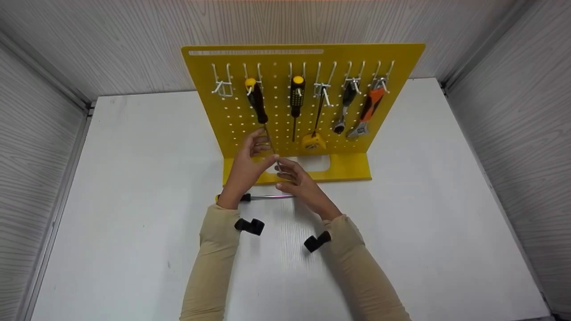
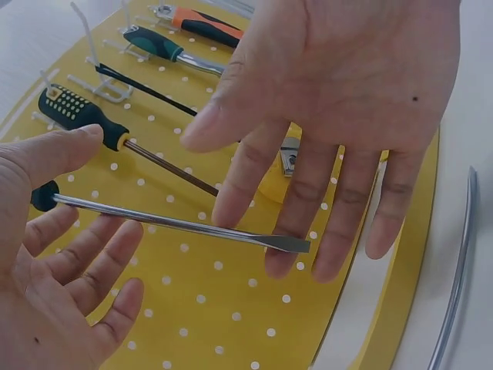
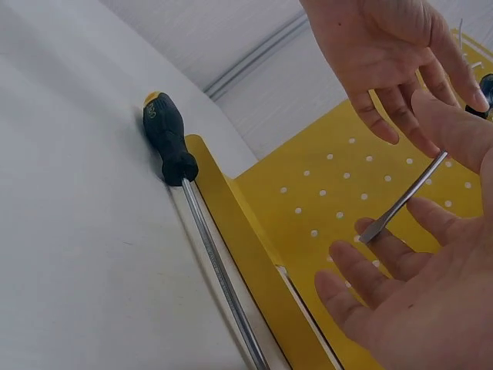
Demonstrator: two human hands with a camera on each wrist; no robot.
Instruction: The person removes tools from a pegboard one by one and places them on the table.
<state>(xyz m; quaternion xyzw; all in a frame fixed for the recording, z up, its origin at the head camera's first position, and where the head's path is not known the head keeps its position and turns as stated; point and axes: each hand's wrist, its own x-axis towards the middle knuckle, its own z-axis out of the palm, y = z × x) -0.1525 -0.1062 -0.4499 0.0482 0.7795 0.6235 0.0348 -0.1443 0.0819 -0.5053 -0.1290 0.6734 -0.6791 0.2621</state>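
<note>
The screwdriver [image 1: 256, 100] hangs by its handle from a hook on the left part of the board [image 1: 370, 51], its shaft slanting down and out in front of the board. The left hand [image 1: 250, 162] is at the shaft just below the handle: its fingers are released and loosely bent, with the shaft running between thumb and fingertips — whether they touch it I cannot tell. The right hand [image 1: 303, 183] is before the board's lower edge, fingers relaxed and spread, thumb apart; the flat tip lies across its index and middle fingers, on the palm side, ungripped.

On the table [image 1: 134, 178], along the board's front edge, lies a second screwdriver [image 1: 267, 196], its handle partly hidden by the left wrist. To the right along the board hang a third screwdriver [image 1: 297, 96], a tape measure [image 1: 313, 141] on a strap, a ratchet [image 1: 345, 107] and — near the board's right edge — a wrench [image 1: 370, 104].
</note>
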